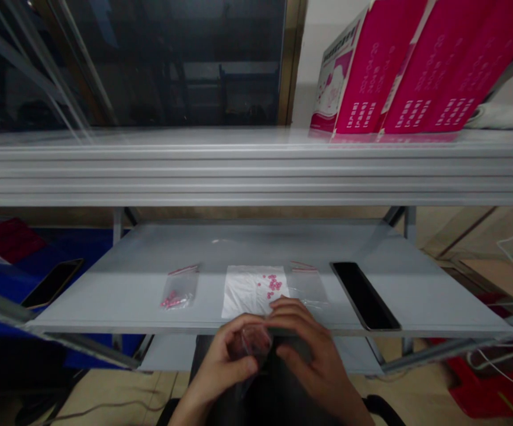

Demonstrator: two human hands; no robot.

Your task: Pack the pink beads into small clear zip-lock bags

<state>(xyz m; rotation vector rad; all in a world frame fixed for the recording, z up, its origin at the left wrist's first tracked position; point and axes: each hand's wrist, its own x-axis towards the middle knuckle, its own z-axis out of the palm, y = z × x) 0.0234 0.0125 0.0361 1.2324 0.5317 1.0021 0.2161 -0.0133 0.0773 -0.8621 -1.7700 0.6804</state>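
Observation:
My left hand [225,358] is closed around a clear plastic bag [256,338], held just in front of the table's near edge. A reddish tint shows inside the bag, but I cannot make out its contents. Close on the right, my right hand [312,346] has its thumb and fingers apart. Its index fingertip reaches the bag's rim; whether it touches is unclear. Beyond the hands lies a white tissue [242,290] with several small pink beads [274,285] on its right half. A flat zip bag [307,287] lies beside the tissue, partly behind my right fingers.
To the left on the grey table [127,284] is a zip bag [183,287] with pink pieces. A black phone [365,296] lies at the right. Across the far side runs a raised metal shelf [238,171] bearing pink boxes [376,71]. Another phone [54,283] rests at far left.

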